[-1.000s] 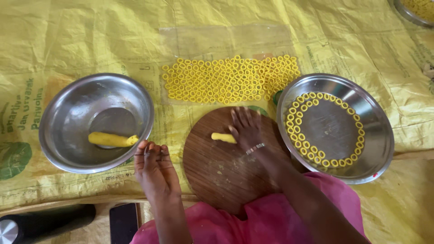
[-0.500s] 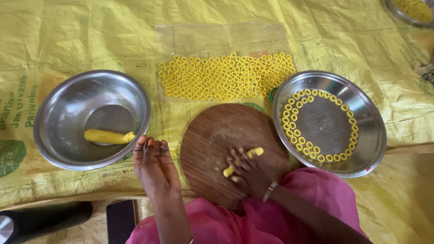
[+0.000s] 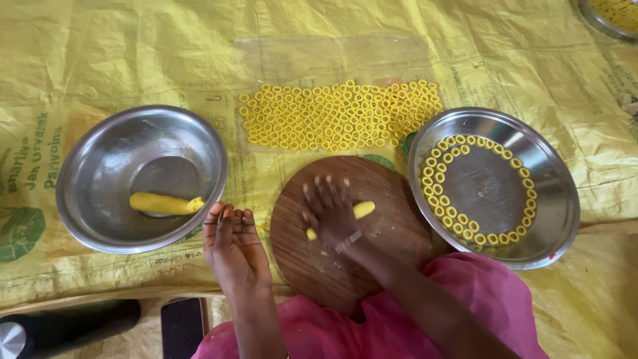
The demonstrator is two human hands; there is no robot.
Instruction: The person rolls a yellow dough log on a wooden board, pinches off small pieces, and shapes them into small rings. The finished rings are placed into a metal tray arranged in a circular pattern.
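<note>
Two hands, right hand flat on yellow dough roll, round wooden board

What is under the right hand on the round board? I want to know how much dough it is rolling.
A yellow dough roll pokes out both sides of the right hand on the wooden board; its middle is covered.

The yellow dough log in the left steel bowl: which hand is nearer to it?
Left. The left hand rests on the mat just outside the bowl, close below the dough log. The right hand is farther off, on the wooden board.
</note>
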